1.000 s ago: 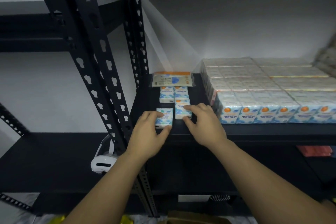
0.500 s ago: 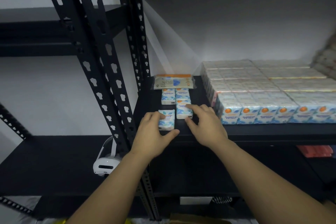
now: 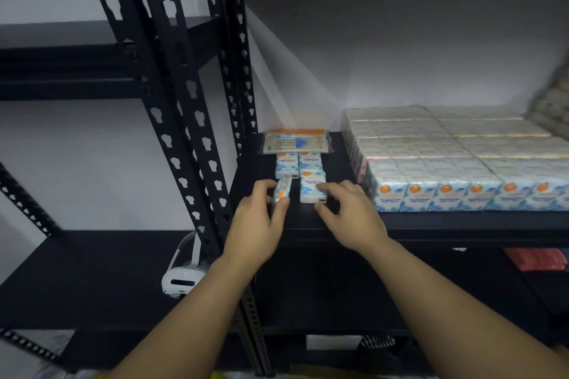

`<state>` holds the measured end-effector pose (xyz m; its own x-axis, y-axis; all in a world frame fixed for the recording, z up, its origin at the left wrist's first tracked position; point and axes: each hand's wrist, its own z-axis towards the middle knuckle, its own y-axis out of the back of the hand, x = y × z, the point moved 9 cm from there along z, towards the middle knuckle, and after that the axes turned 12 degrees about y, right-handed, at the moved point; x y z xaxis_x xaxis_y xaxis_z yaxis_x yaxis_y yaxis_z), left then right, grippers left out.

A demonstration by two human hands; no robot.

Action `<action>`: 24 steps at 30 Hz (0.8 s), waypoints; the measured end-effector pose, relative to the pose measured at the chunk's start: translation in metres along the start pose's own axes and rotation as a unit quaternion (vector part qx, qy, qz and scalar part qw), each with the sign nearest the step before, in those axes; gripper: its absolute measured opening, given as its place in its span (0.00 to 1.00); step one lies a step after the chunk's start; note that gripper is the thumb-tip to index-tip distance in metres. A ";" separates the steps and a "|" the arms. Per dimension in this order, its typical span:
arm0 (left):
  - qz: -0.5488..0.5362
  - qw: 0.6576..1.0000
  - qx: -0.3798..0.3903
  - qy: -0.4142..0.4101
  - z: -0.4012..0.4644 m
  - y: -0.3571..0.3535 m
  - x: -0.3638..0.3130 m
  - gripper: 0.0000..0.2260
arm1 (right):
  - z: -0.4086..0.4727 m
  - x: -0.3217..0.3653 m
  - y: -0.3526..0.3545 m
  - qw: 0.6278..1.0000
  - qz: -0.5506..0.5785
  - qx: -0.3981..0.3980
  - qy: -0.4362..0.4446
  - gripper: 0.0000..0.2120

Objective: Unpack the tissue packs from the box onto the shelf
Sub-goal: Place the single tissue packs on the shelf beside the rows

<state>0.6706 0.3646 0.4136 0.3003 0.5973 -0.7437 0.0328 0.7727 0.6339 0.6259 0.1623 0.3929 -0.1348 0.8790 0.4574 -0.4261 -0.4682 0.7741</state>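
Since the big block of stacked tissue packs at three o'clock fills most of the shelf, I judge the unpacking well along; the box is out of view. At nine o'clock a black upright crowds my left hand, whose fingers pinch a tilted tissue pack. My right hand, fingers curled, touches the neighbouring pack.

Black metal shelf w/ two hands reaching in. Left hand pinches a small tissue pack tipped on edge; right hand touches a flat pack beside it. Two more packs behind, then a wide facial tissue pack. Big wrapped stack at right.
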 end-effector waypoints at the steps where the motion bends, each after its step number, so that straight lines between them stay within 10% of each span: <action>1: -0.001 1.000 0.004 0.001 0.000 0.000 0.000 0.14 | 0.000 0.000 0.000 1.000 0.001 0.000 0.001 0.21; 24: 0.114 0.993 0.011 -0.015 0.018 -0.016 0.009 0.19 | -0.001 0.000 -0.001 1.000 -0.009 -0.001 -0.012 0.21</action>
<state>0.6897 0.3539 0.4009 0.3303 0.7498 -0.5734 -0.0179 0.6123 0.7904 0.6257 0.1631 0.3920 -0.1052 0.8848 0.4539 -0.4304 -0.4520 0.7813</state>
